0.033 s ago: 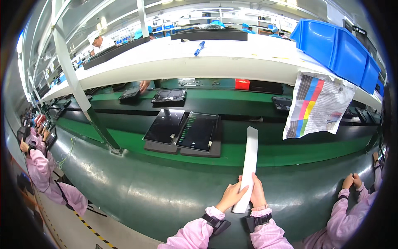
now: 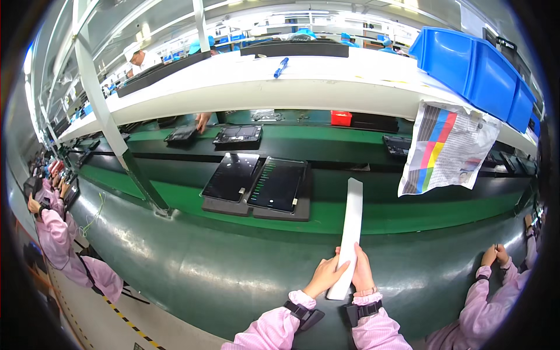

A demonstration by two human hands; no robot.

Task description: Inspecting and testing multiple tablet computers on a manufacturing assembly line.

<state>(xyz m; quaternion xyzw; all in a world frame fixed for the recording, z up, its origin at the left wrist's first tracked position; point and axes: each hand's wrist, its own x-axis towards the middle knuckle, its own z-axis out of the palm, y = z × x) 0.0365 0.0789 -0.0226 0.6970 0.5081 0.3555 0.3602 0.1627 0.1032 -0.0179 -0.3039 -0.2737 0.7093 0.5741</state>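
The left hand (image 2: 324, 274), fingers loosely curled, touches the lower end of a long white flat strip (image 2: 348, 233). The right hand (image 2: 362, 271) grips that same end. The strip rises over the near edge of the green conveyor belt (image 2: 175, 265).

There is 1 view only — a fisheye camera worn on the person's head, looking forward and down over a dark green bench (image 2: 192, 280) toward a green conveyor (image 2: 361, 219) and a white shelf (image 2: 245, 81) above it. The person's own left hand (image 2: 324, 275) and right hand (image 2: 363, 269) sit low and close at the bottom edge — the far hall recedes at the top. Straight edges bow near the rim, and no 2nd view overlaps it.
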